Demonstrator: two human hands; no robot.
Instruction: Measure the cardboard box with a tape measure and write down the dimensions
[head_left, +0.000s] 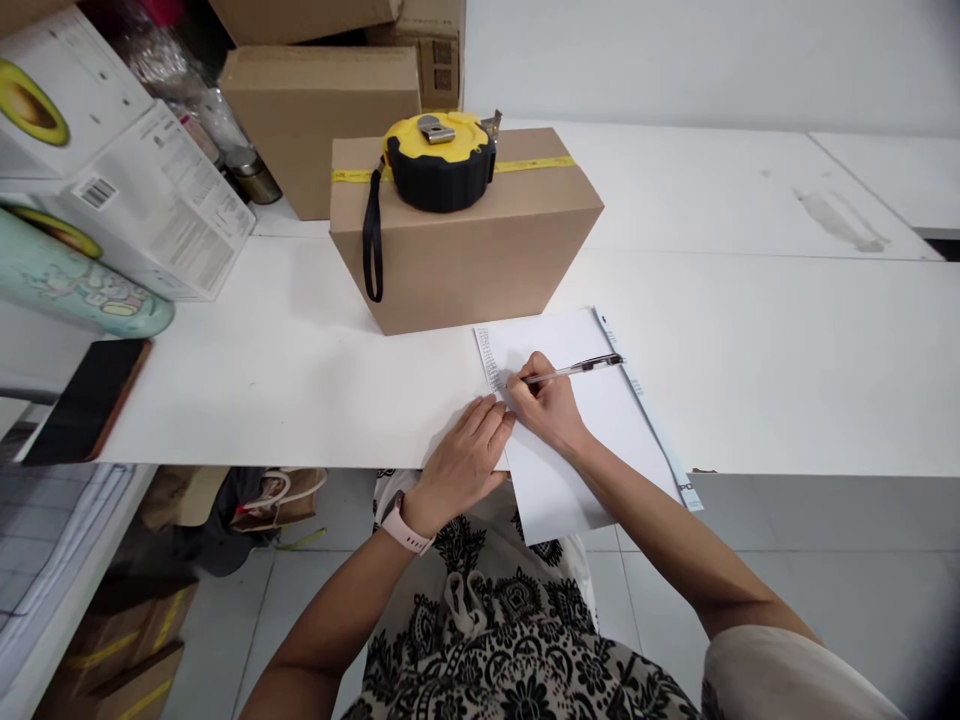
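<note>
My right hand is closed around a pen, its tip touching the left margin of a white sheet of paper where small writing runs in a column. My left hand lies flat with fingers stretched out, pressing the sheet's left edge at the table's front. The sheet hangs partly over the table edge. Just behind it stands a cardboard box with a yellow and black tape measure on top, its yellow tape stretched across the lid.
White table extends right. A black phone lies at the left edge beside a pale green bottle. White printed boxes and more cardboard boxes are stacked at back left. Bags and boxes sit on the floor below.
</note>
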